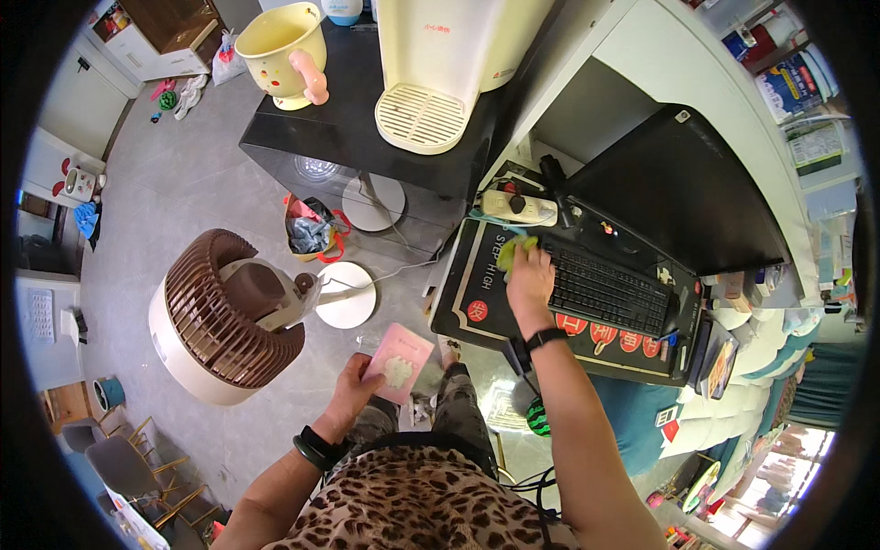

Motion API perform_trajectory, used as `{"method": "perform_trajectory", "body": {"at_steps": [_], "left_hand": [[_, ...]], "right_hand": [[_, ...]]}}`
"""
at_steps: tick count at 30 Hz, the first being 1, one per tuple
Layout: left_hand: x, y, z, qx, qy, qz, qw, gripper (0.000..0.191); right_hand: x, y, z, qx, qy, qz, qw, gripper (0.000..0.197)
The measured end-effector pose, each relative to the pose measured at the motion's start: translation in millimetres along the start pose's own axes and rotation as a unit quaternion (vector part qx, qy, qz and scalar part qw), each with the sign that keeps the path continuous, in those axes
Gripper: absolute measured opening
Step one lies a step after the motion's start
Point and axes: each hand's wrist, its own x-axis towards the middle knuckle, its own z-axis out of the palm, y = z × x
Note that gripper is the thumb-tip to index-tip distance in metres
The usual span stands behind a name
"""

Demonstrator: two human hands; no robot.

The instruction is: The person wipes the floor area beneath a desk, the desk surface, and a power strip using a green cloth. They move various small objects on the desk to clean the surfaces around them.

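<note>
A small pink notebook [401, 364] with a white cartoon on its cover is pinched in my left hand [356, 386], held above the floor in front of my legs. Out on the desk, my right hand [531, 283] grips a yellow-green cloth [515, 251], which touches the black desk mat [474, 275]. Just right of that hand lies a black keyboard [608, 285]. Beyond the cloth is a white power strip [517, 207] with a black plug in it. My right palm and most of its fingertips are hidden from view.
A brown-and-white fan [227, 323] stands left on a round white base [347, 295]. Ahead, a black cabinet [344, 137] bears a yellow mug [285, 55] and a cream dispenser [426, 82]. A black monitor [680, 185] rises behind the keyboard. An open bag [313, 234] sits on the floor.
</note>
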Motion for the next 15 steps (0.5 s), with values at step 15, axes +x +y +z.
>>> {"method": "perform_trajectory", "body": {"at_steps": [15], "left_hand": [[-2,-14,-9,0.022,0.009,0.016,1.000,0.028]], "right_hand": [[8,-27,3,0.019,-0.029,-0.054,0.998,0.040]]}}
